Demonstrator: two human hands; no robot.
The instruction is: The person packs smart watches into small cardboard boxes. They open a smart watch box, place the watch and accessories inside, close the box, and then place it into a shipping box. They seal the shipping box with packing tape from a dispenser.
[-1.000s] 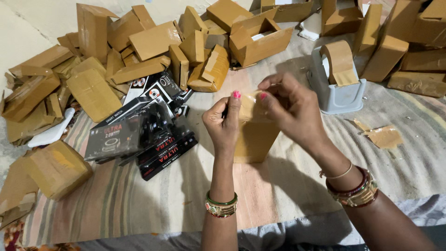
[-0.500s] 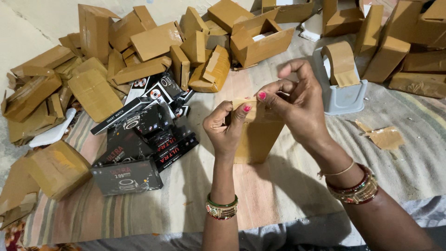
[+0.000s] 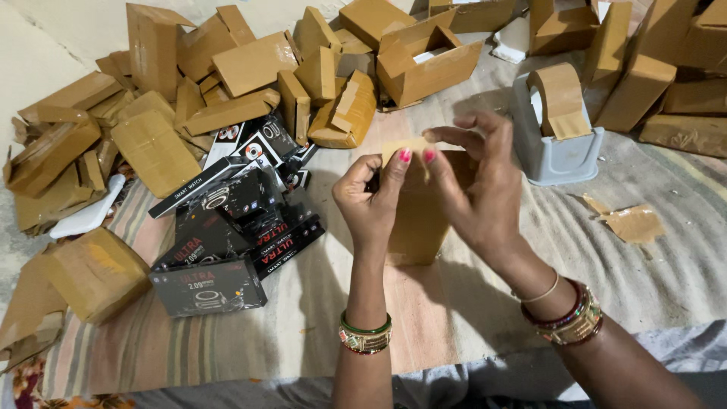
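Observation:
A small brown cardboard box [image 3: 418,220] stands upright on the striped cloth in the middle of the head view, partly hidden behind both hands. My left hand [image 3: 369,201] grips its upper left side, the thumb pressing a strip of brown tape [image 3: 401,145] at the top. My right hand [image 3: 477,189] is on the box's right side, thumb pinching the same tape strip next to the left thumb while the other fingers are spread above. Both wrists wear bangles.
A pile of black product boxes [image 3: 227,227] lies left of my hands. Many brown cardboard boxes [image 3: 250,68] are heaped along the back and left. A grey tape dispenser [image 3: 556,125] with brown tape stands at right; a torn tape scrap [image 3: 632,223] lies beyond.
The black boxes at left have shifted and one now lies flat at the front. My hands stay on the brown box, and the right fingers have opened above it.

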